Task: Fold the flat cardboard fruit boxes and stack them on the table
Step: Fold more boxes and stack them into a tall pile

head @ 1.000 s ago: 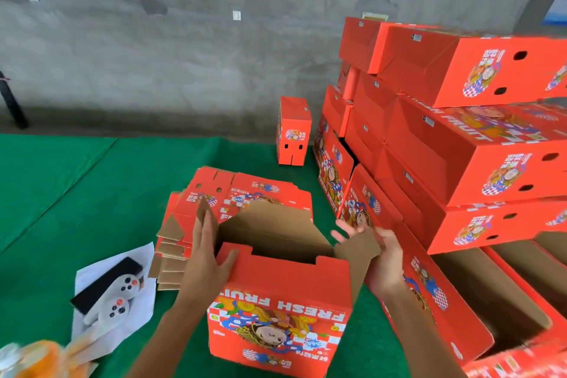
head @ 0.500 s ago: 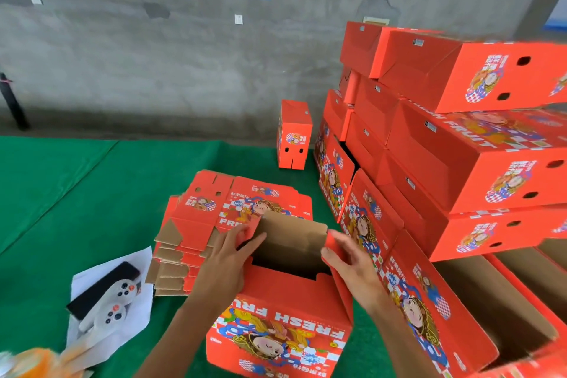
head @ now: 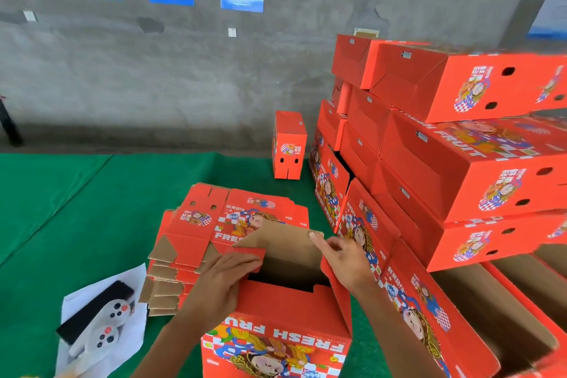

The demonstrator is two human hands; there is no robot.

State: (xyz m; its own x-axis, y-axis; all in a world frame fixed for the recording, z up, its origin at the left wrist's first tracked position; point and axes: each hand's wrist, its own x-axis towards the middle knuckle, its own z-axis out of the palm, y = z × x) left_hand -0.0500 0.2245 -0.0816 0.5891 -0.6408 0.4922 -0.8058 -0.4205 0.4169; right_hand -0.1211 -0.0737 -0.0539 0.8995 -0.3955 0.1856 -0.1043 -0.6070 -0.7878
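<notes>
Green table cover (head: 76, 209) below grey concrete wall. Left hand (head: 224, 276) presses left flap of half-folded box (head: 282, 316) inward, fingers fairly straight. Right hand (head: 343, 261) pinches brown back flap edge. Box stands at near edge; flat box pile (head: 221, 224) behind, folded box stack (head: 460, 163) right.

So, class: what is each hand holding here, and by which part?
Both hold the half-folded box: the left hand presses its left end flap, and the right hand pinches the far brown flap's edge.
</notes>
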